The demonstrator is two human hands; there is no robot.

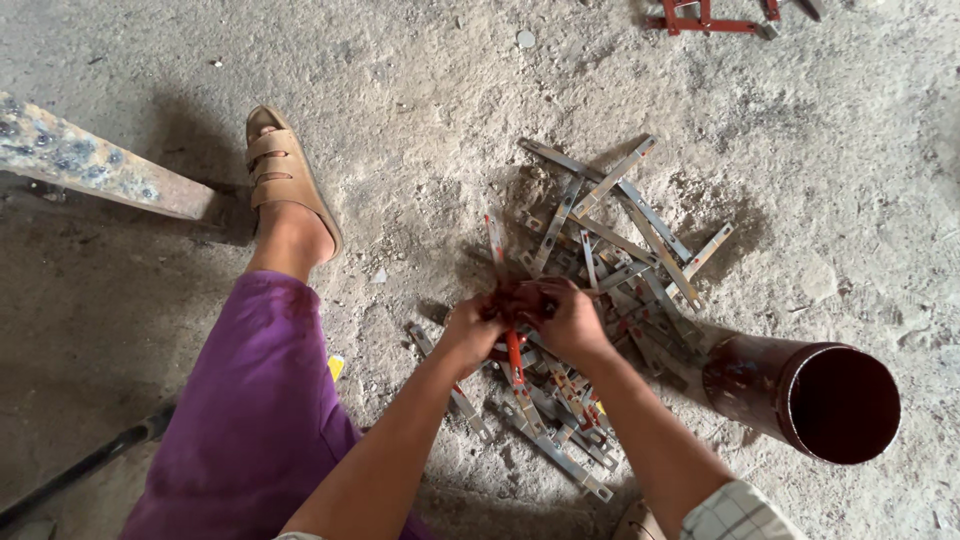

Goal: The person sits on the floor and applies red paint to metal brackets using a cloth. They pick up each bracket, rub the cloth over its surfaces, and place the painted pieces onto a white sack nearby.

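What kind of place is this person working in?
Probably a small metal workshop, with the work done on the floor. A heap of flat metal strips lies on the rough concrete floor, a dark steel pipe beside it, and red-painted metal parts farther off.

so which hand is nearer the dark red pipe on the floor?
Right. The right hand is over the pile of metal strips, on the side toward the pipe but not touching it. The left hand sits on the far side of the right hand.
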